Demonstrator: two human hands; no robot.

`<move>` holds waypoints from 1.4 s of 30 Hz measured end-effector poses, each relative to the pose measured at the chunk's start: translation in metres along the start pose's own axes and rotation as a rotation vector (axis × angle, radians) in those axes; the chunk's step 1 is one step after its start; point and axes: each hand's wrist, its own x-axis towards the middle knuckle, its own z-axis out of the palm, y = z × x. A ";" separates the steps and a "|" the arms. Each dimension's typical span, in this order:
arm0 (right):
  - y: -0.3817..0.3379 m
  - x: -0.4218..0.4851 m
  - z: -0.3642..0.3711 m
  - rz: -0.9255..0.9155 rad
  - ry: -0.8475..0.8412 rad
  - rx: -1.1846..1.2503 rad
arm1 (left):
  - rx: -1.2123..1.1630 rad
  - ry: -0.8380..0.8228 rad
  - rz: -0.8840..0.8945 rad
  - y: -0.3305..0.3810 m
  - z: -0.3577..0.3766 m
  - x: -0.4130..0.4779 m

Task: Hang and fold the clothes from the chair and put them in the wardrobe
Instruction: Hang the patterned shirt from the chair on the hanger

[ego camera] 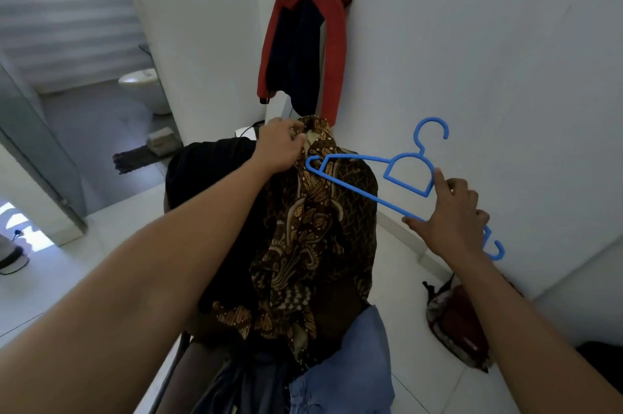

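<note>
Left hand (281,147) grips the batik shirt (320,228), right hand (451,221) pinches the blue hanger (357,190) (partly hidden behind it).

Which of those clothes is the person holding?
The brown patterned shirt, gripped near its collar by the left hand; the right hand holds a blue hanger. The black garment, blue denim and red jacket on the wall go unheld.

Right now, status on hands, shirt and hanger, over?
Left hand grips batik shirt at collar. Right hand holds blue hanger, tip at the collar, shirt not yet hung. Black garment beside it, nothing blocking.
</note>
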 end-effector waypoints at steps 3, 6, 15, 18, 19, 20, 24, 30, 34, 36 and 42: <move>0.001 0.001 -0.001 -0.012 -0.002 0.009 | 0.025 -0.117 -0.044 0.007 -0.001 0.007; 0.001 0.003 0.000 -0.010 -0.003 0.016 | -0.021 -0.056 -0.097 0.008 -0.002 0.009; 0.000 0.001 -0.002 -0.009 -0.001 0.007 | -0.098 -0.177 -0.204 0.010 -0.003 0.024; 0.001 -0.001 -0.004 -0.005 -0.004 0.018 | -0.108 -0.096 -0.177 0.011 -0.007 0.023; 0.001 -0.002 -0.005 -0.005 -0.004 0.026 | -0.108 -0.091 -0.162 0.011 -0.010 0.022; 0.002 -0.002 -0.006 -0.005 0.003 0.035 | -0.089 -0.102 -0.142 0.011 -0.014 0.021; -0.002 -0.003 -0.015 -0.002 0.053 0.059 | 0.018 -0.205 -0.065 0.013 -0.029 0.014; -0.017 -0.004 -0.041 0.002 0.103 0.036 | -0.005 -0.218 0.110 0.047 -0.059 -0.008; -0.030 -0.007 -0.063 0.003 0.157 0.043 | 0.046 -0.217 0.268 0.093 -0.081 -0.025; -0.036 -0.009 -0.079 -0.008 0.196 0.059 | 0.095 -0.201 0.337 0.120 -0.091 -0.035; -0.061 -0.015 -0.120 -0.080 0.314 0.180 | 0.088 -0.107 0.509 0.193 -0.123 -0.062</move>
